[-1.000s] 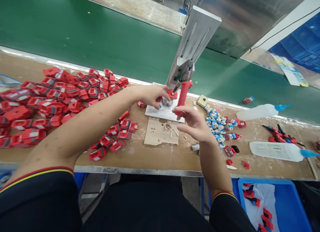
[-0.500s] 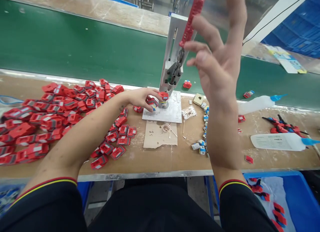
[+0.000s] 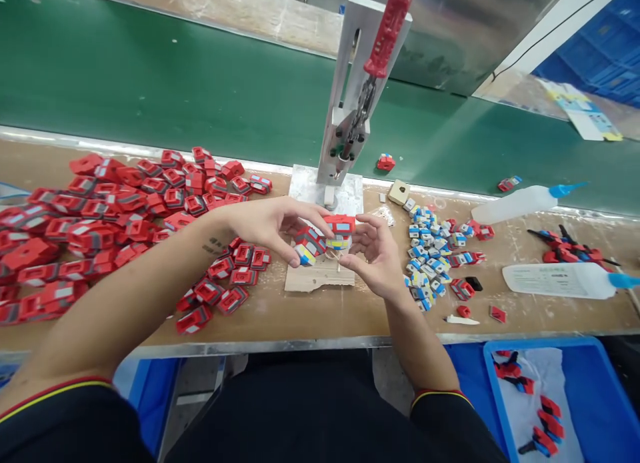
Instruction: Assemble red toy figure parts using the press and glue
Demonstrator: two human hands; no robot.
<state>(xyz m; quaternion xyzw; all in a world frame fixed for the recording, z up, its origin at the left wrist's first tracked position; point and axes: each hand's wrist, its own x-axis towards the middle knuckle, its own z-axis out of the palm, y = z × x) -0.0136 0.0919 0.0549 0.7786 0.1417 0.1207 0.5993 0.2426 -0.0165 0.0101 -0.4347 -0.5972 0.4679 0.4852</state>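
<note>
My left hand (image 3: 267, 226) is closed around a small red toy vehicle body (image 3: 310, 240) with a blue and yellow end. Its fingers also reach a second red toy vehicle body (image 3: 341, 228) with a yellow lower part. From the other side my right hand (image 3: 376, 256) closes on that second body, thumb below and fingers at its right edge. Both hands are in front of a hand press (image 3: 345, 126) with a red handle (image 3: 390, 33), above the near edge of its metal base plate (image 3: 300, 190). The right fingertips are partly hidden.
Many red toy bodies (image 3: 115, 203) are heaped on the left of the bench. Small blue, white and yellow parts (image 3: 427, 256) lie at right, beside two squeeze bottles (image 3: 555, 280). A blue bin (image 3: 590, 396) stands below. Behind runs a green belt (image 3: 200, 83).
My right hand has come down from the red press handle to the toy body. My left hand has drawn the toy bodies from the press toward me.
</note>
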